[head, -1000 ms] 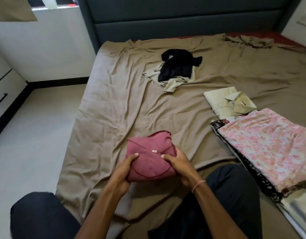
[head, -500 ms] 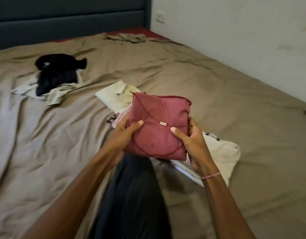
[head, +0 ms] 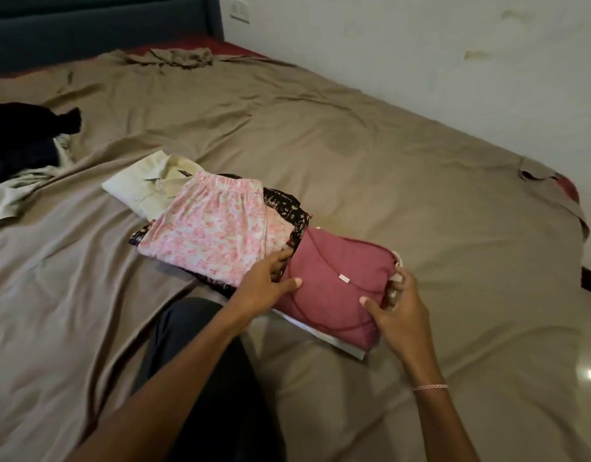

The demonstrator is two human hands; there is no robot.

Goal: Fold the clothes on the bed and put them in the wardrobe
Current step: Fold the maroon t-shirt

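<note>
Maroon garment [head: 337, 288], folded to a compact square, sits at the near end of the folded row on the bed [head: 404, 168]. It rests on a white folded piece [head: 320, 333] and overlaps the dark printed garment [head: 287, 205]. Left hand [head: 264, 288] pinches its left edge, thumb on top, fingers tucked at the side. Right hand [head: 400, 305] grips the right edge the same way, fingers curled round. Can't tell if its weight is fully down or partly carried

Risks, my read:
- fold looks loose, with a curved seam on top; an uneven release could let it spring open
- it sits off-centre on the white piece, so a nudge could slide it off or drag that layer out of square
- left fingers are right against the pink floral garment [head: 214, 228]; pulling them out could ruffle it
- row is staggered, not stacked, so carrying it all to the wardrobe (not in view) in one go may collapse it

Black garment [head: 24, 138] far left looks unfolded, so plenty left to do
</note>
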